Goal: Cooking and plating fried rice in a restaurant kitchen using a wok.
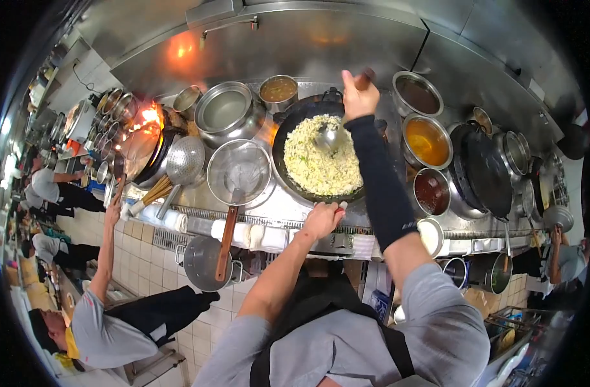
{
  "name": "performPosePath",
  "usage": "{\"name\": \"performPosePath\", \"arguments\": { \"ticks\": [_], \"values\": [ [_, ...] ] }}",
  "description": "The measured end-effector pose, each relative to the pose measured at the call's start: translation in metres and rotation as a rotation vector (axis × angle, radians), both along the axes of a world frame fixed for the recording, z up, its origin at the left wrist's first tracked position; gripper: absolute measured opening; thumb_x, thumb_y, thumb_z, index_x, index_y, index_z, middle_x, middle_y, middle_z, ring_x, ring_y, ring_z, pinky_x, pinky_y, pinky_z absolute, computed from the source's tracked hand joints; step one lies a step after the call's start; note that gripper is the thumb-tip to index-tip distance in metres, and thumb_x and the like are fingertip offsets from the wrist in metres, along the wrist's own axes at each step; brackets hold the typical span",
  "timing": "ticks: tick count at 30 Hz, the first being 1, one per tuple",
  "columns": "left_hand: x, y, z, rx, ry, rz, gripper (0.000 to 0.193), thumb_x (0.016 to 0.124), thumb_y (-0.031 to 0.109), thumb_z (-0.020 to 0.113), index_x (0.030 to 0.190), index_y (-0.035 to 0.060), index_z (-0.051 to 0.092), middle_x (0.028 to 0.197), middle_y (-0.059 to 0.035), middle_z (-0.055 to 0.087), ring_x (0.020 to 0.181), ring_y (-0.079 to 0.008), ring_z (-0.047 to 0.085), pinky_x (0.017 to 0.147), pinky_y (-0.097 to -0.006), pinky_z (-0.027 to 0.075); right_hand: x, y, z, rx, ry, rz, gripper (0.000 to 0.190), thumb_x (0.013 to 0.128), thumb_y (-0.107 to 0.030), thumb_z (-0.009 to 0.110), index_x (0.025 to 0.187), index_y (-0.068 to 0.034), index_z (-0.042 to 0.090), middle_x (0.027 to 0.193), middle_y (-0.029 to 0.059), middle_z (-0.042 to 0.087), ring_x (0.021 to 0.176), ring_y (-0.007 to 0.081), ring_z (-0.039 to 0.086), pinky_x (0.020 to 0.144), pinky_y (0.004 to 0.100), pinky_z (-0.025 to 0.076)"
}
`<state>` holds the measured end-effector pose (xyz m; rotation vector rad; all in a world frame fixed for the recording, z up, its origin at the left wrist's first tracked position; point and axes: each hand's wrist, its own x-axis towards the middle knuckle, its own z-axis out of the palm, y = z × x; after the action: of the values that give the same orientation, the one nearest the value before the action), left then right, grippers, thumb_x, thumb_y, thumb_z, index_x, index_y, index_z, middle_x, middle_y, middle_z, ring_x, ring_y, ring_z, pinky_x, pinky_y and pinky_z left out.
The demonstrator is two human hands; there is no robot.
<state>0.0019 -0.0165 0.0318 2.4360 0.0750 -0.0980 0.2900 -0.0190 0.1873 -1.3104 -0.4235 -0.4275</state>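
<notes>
Fried rice with bits of egg and green [314, 167] fills the middle of a black wok [286, 128] in front of me. My right hand [361, 100] is closed around the wooden-ended handle of a metal ladle [327, 139], its bowl pressed into the rice. A black sleeve covers that forearm. My left hand [322, 220] grips the wok at its near edge; a small red and white piece shows by the fingers, too small to identify. Left of the wok, a wire-mesh strainer [239, 169] with a wooden handle rests across a pot.
Pots of liquid, one amber [426, 141] and one dark red [431, 191], stand right of the wok. A perforated skimmer [185, 159] and a bamboo brush [152, 194] lie left. Flames [150, 118] rise at a co-worker's [111, 329] wok. Another black wok [486, 169] sits right.
</notes>
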Motion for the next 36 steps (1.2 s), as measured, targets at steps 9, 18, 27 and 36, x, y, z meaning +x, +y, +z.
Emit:
{"name": "performPosePath", "arguments": {
  "ticks": [9,18,27,36],
  "values": [
    [0.000,0.006,-0.005,-0.014,-0.030,-0.001,0.033,0.104,0.036,0.058,0.102,0.0042,0.066,0.100,-0.0208,0.073,0.102,-0.0430,0.063,0.094,-0.0513,0.049,-0.107,0.005,0.028,0.316,0.142,0.314,0.040,0.098,-0.014,0.075,0.070,-0.011,0.047,0.057,-0.0021,0.047,0.045,0.0077,0.043,0.044,0.0258,0.032],
    [0.005,0.000,-0.015,-0.007,-0.106,-0.033,0.033,0.103,0.035,0.058,0.104,0.0029,0.067,0.101,-0.0210,0.073,0.099,-0.0439,0.063,0.092,-0.0528,0.049,-0.142,-0.029,-0.012,0.126,0.192,0.301,0.034,0.095,-0.012,0.076,0.069,-0.009,0.054,0.060,-0.0032,0.055,0.051,0.0058,0.050,0.049,0.0244,0.037],
    [0.005,-0.006,-0.003,-0.004,-0.082,-0.041,0.033,0.102,0.036,0.060,0.102,0.0039,0.067,0.102,-0.0198,0.073,0.101,-0.0417,0.064,0.093,-0.0509,0.048,-0.155,-0.060,-0.037,0.071,0.089,0.179,0.038,0.097,-0.011,0.073,0.067,-0.009,0.051,0.058,-0.0005,0.056,0.052,0.0074,0.053,0.051,0.0277,0.040],
    [-0.011,-0.003,-0.013,-0.011,-0.098,-0.030,0.034,0.103,0.036,0.059,0.100,0.0036,0.065,0.096,-0.0220,0.072,0.097,-0.0424,0.063,0.093,-0.0505,0.048,-0.169,-0.071,-0.041,-0.053,0.053,0.150,0.031,0.096,-0.008,0.074,0.071,-0.006,0.056,0.067,-0.0010,0.059,0.060,0.0066,0.050,0.057,0.0273,0.040]
  ]
}}
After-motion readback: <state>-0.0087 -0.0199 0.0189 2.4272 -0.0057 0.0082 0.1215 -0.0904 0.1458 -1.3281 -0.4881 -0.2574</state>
